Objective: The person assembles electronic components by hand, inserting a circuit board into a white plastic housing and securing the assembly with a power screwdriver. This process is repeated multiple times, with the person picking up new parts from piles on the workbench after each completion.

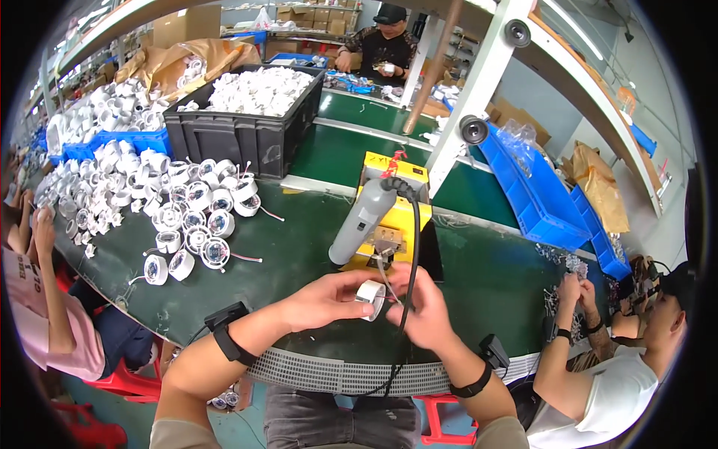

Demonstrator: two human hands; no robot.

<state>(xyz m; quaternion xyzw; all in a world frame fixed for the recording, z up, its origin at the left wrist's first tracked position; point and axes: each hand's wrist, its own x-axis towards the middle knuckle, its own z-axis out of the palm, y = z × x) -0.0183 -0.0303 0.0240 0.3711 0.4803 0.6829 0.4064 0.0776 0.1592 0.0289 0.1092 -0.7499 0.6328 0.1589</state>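
Note:
A white round plastic housing is held between the thumb and fingers of my left hand, its open side turned right. Close on its right, my right hand has its fingers bent around thin wires at the housing; the fingertips are partly hidden. Just beyond both hands, a grey cylindrical electric screwdriver leans in front of a yellow boxy machine with a metal block at its front. The screwdriver's black cable, coiled at the top, hangs down across my right hand.
Many white housings with wires are heaped on the green table to the left. Behind them stand a black crate of white parts and a blue bin. Blue trays lie at right. Co-workers sit left, right and across.

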